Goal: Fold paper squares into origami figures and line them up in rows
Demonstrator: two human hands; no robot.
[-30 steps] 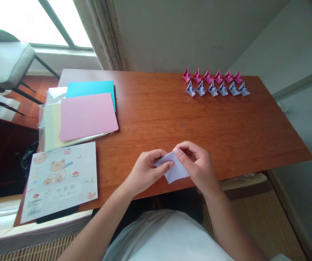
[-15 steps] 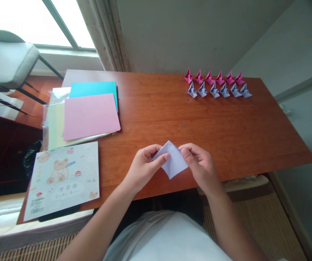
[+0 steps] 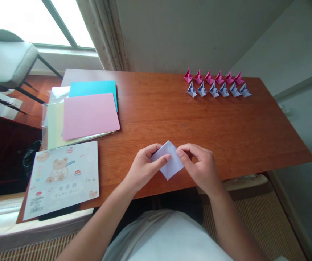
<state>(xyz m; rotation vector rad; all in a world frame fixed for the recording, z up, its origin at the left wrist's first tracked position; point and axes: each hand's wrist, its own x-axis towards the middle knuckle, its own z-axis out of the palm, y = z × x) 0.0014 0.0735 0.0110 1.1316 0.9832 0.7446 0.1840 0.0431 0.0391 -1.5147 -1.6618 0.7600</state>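
A small folded sheet of pale lilac origami paper [image 3: 171,167] is held up between my hands, over the front part of the table, one corner pointing away from me and one toward me. My left hand [image 3: 147,163] pinches its left side, the thumb lying across the face and the fingers behind. At the upper right edge, my right hand [image 3: 198,161] pinches the paper between thumb and index finger. Its other fingers are curled in and partly hidden.
On the wooden table [image 3: 150,105], pink folded paper figures [image 3: 209,77] stand in a row behind lilac ones [image 3: 214,90]. To the left lie pink sheets [image 3: 90,116], blue sheets [image 3: 93,88] and a bear-printed pad [image 3: 63,181]. A chair [image 3: 6,61] stands beyond.
My right hand's thumb and fingertips have shifted slightly left along the paper's upper right edge. The paper's right corner has moved a little to the left. My left hand keeps its grip.
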